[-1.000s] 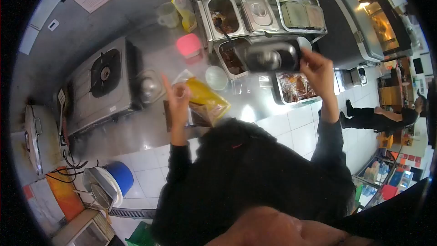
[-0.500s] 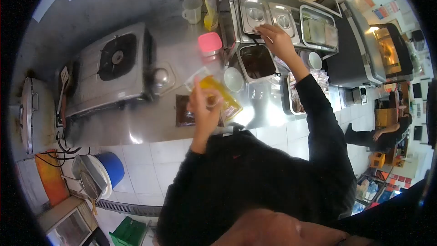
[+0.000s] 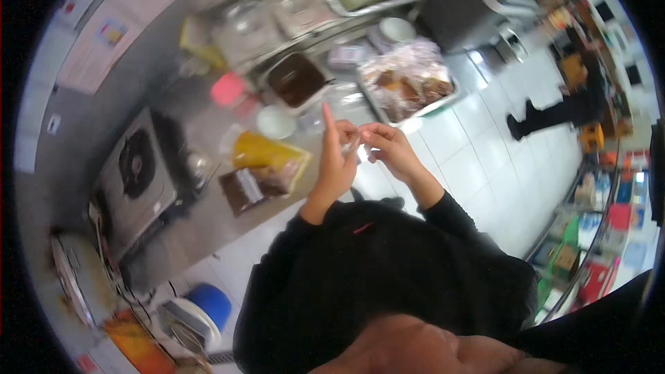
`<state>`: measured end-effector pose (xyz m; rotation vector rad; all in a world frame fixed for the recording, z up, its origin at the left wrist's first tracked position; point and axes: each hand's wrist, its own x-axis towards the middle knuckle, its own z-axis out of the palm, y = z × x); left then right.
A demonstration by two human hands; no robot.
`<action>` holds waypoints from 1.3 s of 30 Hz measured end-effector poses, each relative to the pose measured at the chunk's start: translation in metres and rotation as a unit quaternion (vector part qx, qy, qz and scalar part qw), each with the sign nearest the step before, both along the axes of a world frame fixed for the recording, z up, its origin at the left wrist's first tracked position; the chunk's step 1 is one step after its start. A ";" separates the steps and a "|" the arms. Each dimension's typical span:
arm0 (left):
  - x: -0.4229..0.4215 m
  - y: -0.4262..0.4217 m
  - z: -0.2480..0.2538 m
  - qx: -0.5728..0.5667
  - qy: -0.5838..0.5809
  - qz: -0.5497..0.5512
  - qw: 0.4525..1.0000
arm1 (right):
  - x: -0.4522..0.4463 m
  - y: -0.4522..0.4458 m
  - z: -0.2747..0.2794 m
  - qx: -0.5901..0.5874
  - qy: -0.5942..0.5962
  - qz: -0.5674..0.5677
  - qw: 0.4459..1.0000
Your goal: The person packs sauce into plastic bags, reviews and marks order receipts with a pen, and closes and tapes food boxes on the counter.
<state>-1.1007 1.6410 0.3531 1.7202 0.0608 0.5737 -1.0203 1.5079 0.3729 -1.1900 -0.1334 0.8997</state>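
My left hand [image 3: 336,166] is raised over the counter's front edge, its index finger pointing up and its other fingers curled inward. My right hand [image 3: 393,152] meets it fingertip to fingertip in a pinch. Something small and pale may be between them, but blur hides what it is. Left of my hands lie a yellow pouch [image 3: 273,156] and a bag of dark brown contents [image 3: 242,194]. Beyond them stand a white bowl [image 3: 276,122], a pink-lidded tub [image 3: 228,90] and a steel pan of dark brown liquid [image 3: 296,82].
A foil-lined tray [image 3: 450,93] of brown food sits to the right. Lidded steel pans [image 3: 301,7] fill the rack behind. A gas stove [image 3: 135,173] is at left, with a blue bucket [image 3: 211,305] on the floor. Another person [image 3: 561,107] stands far right.
My right hand has come down from the lidded pans to meet my left hand. My left hand has moved away from over the pouches. The view has turned and shifted.
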 end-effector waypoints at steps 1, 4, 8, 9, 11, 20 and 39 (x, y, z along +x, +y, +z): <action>0.012 -0.027 -0.001 -0.010 0.004 -0.041 0.999 | 0.005 -0.032 -0.002 0.013 -0.001 -0.017 1.000; 0.048 -0.123 -0.006 0.004 0.003 -0.154 0.988 | 0.011 -0.144 -0.017 0.049 -0.008 -0.089 0.995; 0.077 -0.267 -0.015 0.030 0.006 -0.303 0.952 | -0.003 -0.294 -0.023 0.034 0.014 -0.258 0.966; 0.083 -0.301 -0.019 0.059 -0.001 -0.324 0.944 | -0.007 -0.328 -0.028 0.040 0.022 -0.294 0.955; 0.088 -0.361 -0.020 0.072 0.023 -0.400 0.913 | -0.022 -0.386 -0.039 0.048 0.047 -0.360 0.931; 0.163 -0.516 -0.039 -0.361 0.349 -0.493 0.710 | -0.009 -0.543 -0.069 0.140 0.046 -0.523 0.839; 0.383 -0.942 -0.076 -0.116 0.393 -0.707 0.576 | 0.132 -0.896 -0.078 -0.089 0.028 -0.687 0.720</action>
